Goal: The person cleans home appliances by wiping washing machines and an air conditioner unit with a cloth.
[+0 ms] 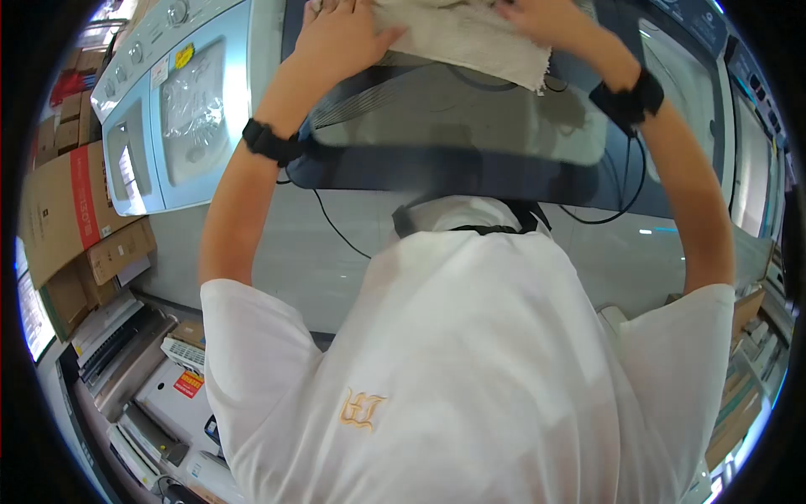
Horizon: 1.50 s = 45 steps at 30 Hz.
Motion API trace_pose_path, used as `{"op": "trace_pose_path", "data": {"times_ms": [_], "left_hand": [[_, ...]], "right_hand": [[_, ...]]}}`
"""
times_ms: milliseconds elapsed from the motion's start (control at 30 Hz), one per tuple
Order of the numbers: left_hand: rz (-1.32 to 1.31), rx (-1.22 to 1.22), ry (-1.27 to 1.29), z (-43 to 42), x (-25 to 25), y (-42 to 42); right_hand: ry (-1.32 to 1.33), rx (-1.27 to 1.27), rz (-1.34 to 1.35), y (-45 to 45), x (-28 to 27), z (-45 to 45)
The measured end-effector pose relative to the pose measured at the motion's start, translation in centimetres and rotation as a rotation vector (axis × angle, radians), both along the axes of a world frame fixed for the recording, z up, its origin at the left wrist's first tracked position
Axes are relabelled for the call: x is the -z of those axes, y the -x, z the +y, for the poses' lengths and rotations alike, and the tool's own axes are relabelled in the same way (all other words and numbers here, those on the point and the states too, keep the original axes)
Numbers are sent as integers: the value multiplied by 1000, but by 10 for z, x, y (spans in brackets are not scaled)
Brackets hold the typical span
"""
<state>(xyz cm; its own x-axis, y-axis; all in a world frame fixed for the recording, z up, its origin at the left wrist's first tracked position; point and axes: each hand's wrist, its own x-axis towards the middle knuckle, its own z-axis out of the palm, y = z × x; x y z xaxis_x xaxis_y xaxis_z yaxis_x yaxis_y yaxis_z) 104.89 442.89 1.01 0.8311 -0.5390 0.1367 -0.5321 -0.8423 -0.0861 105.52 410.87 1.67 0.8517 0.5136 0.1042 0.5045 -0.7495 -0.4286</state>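
A beige cloth (470,38) lies across the far part of a dark glass-topped machine (386,168), at the top of the view. My left hand (344,34) rests at the cloth's left edge, palm down, with its thumb spread away from the fingers. On the right side of the cloth is my right hand (550,21), touching it; its fingers are partly cut off by the frame edge and blurred, so their grip is unclear. Both wrists carry black bands. The cloth's frayed near corner hangs over the glass.
A light blue twin-lid washing machine (189,109) stands at the left, beside stacked cardboard boxes (63,202). Another machine (684,76) is at the right. Black cables (600,221) hang below the dark machine. Appliance parts (168,395) lie at the lower left.
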Motion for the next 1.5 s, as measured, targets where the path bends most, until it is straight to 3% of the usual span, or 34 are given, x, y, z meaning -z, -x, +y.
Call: {"op": "trace_pose_path", "data": {"times_ms": [67,133,233,300,367,433,533,567,633,667,767,867,967,1000,1067,1133,1167,1200,1300,1433,1500], "left_hand": [[-47,-9,-67,3,5,5],[-102,8,-90,14,4,33],[-127,94,-85,16,3,48],[-27,193,-26,10,7,25],[52,223,-27,-13,-7,4],[106,169,-90,-49,-32,-11],[181,191,-55,-67,-23,-35],[191,192,-69,-70,-18,-38],[68,294,-32,-61,-5,-22],[8,342,-17,-56,-3,-11],[69,416,114,-55,-9,7],[-16,478,109,-79,-4,-22],[-32,468,266,-133,5,-54],[-33,501,169,-148,0,-58],[-32,565,-22,-174,-7,-64],[16,672,19,-176,-9,-47],[37,724,37,-173,-11,-35],[119,604,125,-162,-9,-20],[210,578,152,-143,-10,-5],[44,572,81,-163,-10,-27],[147,514,118,-183,-29,-26]], "right_hand": [[297,-16,107,47,-8,9],[-28,-112,-207,94,8,-7],[28,16,-204,105,7,-53],[118,137,20,62,7,-88],[59,87,-277,13,-18,-83],[110,199,-160,-21,-12,-87],[109,107,-112,-14,8,-68],[134,184,130,4,8,-59],[136,170,139,66,-3,-47],[106,78,-92,94,-5,-53],[32,75,-231,118,2,-93],[1,335,118,73,2,-162],[54,278,-338,13,9,-161],[36,202,-413,1,9,-155],[-3,185,8,6,-3,-127],[171,313,290,43,-27,-88],[200,222,248,62,-17,-88],[82,135,-63,90,-12,-89],[0,77,-128,120,-10,-117],[-13,303,-71,94,-7,-161],[-68,401,-12,71,-18,-154]]}}
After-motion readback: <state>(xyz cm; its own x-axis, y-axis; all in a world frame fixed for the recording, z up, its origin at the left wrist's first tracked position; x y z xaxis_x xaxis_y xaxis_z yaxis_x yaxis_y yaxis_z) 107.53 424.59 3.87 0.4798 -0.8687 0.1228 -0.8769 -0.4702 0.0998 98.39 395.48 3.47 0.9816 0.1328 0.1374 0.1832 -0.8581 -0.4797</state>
